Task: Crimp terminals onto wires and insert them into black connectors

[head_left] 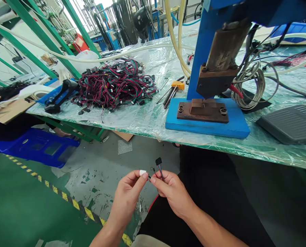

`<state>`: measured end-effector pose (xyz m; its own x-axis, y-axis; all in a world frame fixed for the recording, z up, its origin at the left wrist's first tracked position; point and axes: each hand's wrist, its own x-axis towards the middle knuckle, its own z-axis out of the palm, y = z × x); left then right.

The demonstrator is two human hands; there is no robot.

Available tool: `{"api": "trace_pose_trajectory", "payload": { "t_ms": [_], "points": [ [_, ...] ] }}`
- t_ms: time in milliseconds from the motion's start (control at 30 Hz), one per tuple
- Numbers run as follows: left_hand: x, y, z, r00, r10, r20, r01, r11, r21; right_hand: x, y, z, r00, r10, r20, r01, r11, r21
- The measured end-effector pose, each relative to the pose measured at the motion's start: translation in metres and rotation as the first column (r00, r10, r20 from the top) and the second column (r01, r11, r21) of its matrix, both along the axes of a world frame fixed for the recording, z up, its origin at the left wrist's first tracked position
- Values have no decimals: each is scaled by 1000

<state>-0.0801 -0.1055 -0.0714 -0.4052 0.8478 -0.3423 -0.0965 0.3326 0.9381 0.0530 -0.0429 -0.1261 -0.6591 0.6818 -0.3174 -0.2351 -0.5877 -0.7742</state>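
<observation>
My left hand is low in the view, over my lap, with thumb and forefinger pinched on a small white connector. My right hand is right beside it, fingers closed on a thin wire lead with red and blue strands that ends in a small black connector sticking up above my fingers. The two hands almost touch at the fingertips. On the table beyond sits a blue press with a brown die block on its base.
A big pile of red, green and black wire harnesses lies on the plastic-covered table, left of the press. A grey foot pedal sits at the right. Hoses and cables hang behind. Blue crates stand on the green floor at left.
</observation>
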Motion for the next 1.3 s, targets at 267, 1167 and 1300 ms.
{"api": "trace_pose_trajectory", "payload": {
  "t_ms": [267,1167,1300],
  "points": [
    [-1,-1,2,986,-44,-162,32,997,-71,0,0,2,995,40,90,-49,994,102],
    [3,-2,2,990,-27,-138,20,999,-50,4,3,7,984,5,177,-50,968,246],
    [-7,-6,6,958,-178,-223,176,984,-29,4,3,7,986,21,163,-57,974,218]
  ]
}}
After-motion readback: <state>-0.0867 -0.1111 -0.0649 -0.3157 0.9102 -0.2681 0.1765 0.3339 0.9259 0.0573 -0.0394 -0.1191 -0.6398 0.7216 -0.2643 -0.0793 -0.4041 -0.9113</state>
